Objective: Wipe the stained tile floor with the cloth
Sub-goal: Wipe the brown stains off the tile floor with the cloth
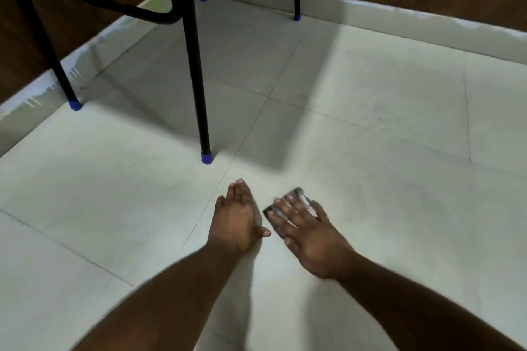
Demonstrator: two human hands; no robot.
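My right hand (309,232) pressed the cloth (293,202) flat, fingers spread; left hand (236,218) flat at nine o'clock; cloth might slip free from uneven pressure

Cloth (293,199): small, dark grey, blurred, flat on the tile floor (385,111), mostly hidden under spread fingers (281,209); only far edge and left corner show. Floor: pale off-white glossy tiles, thin grout lines, faint smudges; no distinct stain readable near cloth.

Both hands (271,225) flat on tile floor (385,128), right atop cloth (296,195)
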